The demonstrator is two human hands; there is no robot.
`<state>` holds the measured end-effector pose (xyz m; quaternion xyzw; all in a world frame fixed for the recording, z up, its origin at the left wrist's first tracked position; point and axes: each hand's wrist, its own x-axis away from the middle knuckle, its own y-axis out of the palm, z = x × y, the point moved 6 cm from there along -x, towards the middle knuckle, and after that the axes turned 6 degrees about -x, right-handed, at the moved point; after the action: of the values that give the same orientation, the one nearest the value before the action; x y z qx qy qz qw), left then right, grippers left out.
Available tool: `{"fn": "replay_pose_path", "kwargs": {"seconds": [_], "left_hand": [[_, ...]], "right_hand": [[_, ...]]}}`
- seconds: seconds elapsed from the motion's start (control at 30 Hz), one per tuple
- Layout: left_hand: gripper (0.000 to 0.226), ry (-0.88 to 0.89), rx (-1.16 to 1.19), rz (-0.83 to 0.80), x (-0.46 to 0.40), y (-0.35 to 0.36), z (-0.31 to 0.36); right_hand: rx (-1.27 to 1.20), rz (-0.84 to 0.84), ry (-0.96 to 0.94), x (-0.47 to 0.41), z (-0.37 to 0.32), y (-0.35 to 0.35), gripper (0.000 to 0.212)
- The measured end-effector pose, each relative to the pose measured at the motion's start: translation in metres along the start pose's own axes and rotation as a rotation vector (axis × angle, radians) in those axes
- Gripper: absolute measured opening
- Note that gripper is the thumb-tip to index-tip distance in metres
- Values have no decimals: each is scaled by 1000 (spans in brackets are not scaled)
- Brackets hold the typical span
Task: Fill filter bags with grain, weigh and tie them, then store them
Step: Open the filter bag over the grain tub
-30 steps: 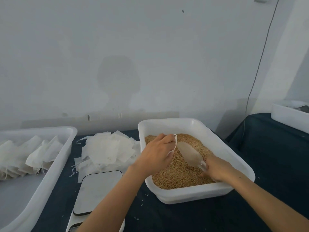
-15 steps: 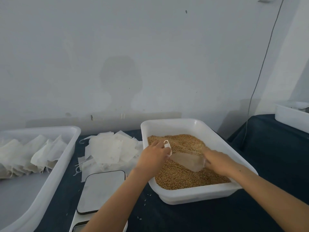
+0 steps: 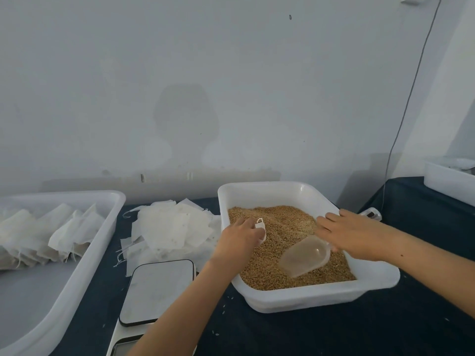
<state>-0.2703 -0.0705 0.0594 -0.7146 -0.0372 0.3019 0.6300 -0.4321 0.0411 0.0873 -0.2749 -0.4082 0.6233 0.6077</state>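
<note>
A white tub of brown grain stands on the dark table at centre right. My left hand hovers over the tub's left side and pinches a small white filter bag by its top. A clear plastic scoop lies on the grain with its mouth toward the lower left. My right hand rests over the scoop's handle end with its fingers straight; the handle itself is hidden under the hand.
Loose empty filter bags are piled left of the tub. A flat digital scale sits in front of them. A large white tray at far left holds several filled bags. Another white bin is at far right.
The scoop has swung round and now lies on the grain nearer the tub's front. My right hand moved up and its fingers straightened. My left hand shifted slightly left with the bag.
</note>
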Motion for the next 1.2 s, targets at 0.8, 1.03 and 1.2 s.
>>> {"fn": "replay_pose_path", "kwargs": {"seconds": [0.8, 1.03, 1.2], "left_hand": [[8, 79, 82, 56, -5, 4, 5], [15, 182, 104, 83, -5, 0, 13], [18, 191, 120, 108, -4, -2, 14]], "right_hand": [[-686, -39, 312, 27, 23, -20, 2], [-523, -43, 314, 14, 24, -35, 8], [-399, -53, 291, 3, 25, -46, 8]]}}
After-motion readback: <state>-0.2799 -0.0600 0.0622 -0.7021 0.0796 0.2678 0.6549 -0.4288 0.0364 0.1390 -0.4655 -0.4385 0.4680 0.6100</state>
